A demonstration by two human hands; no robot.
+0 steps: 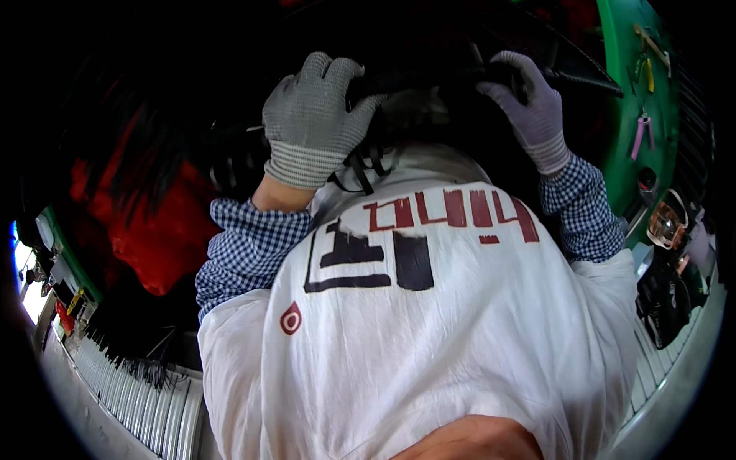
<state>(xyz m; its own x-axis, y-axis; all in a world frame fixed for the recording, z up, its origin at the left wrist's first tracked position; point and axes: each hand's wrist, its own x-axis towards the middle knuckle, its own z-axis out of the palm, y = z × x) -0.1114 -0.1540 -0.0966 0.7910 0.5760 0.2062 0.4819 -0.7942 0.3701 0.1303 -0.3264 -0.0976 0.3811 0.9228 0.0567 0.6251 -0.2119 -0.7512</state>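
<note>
Your L hand (pixel 318 115), gloved, is curled round the L side of 1 dark strip (pixel 429 79), & your R hand (pixel 529 111), also gloved, grips its R side w/ thumb & fingers, so the strip runs crosswise btwn all 2 hands. On your R, the green surface (pixel 622 165) has 1 pink-handled tool (pixel 642 136) & 1 yellow-handled tool (pixel 650 75); 1 red bundle (pixel 149 222) sits L.

Deep shadow obscures much of the black piece (pixel 422 79). The upper edge cuts off the green board (pixel 625 161).
</note>
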